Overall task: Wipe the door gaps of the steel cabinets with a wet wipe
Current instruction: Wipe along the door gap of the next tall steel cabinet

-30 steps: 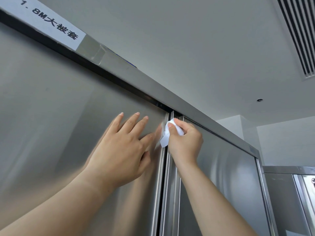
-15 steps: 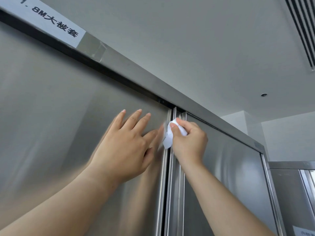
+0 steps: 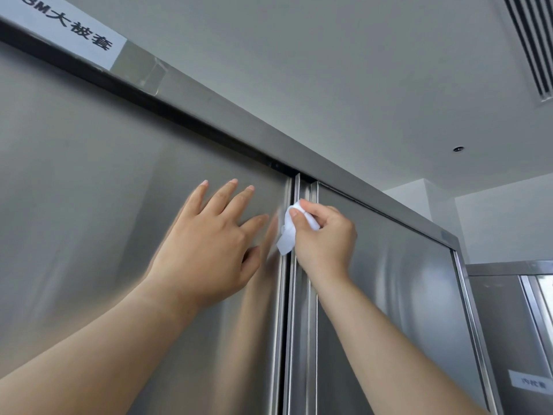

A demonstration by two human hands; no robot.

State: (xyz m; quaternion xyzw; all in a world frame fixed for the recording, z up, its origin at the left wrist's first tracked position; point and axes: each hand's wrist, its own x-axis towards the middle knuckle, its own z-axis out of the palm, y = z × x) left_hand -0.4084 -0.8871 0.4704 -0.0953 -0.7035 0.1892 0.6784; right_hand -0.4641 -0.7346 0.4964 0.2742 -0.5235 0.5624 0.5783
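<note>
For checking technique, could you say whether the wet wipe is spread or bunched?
Bunched: the right hand pinches the wet wipe crumpled, one corner hanging.

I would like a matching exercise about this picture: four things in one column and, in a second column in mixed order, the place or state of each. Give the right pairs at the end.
Column A
1. left hand
2. right hand
3. wet wipe
4. white label

Column B
a. stuck on the top rail of the cabinet
b. flat on the left door, fingers straight
c. pressed to the door gap near its top
d. pinches the wet wipe

Pairs: 1-b, 2-d, 3-c, 4-a
</note>
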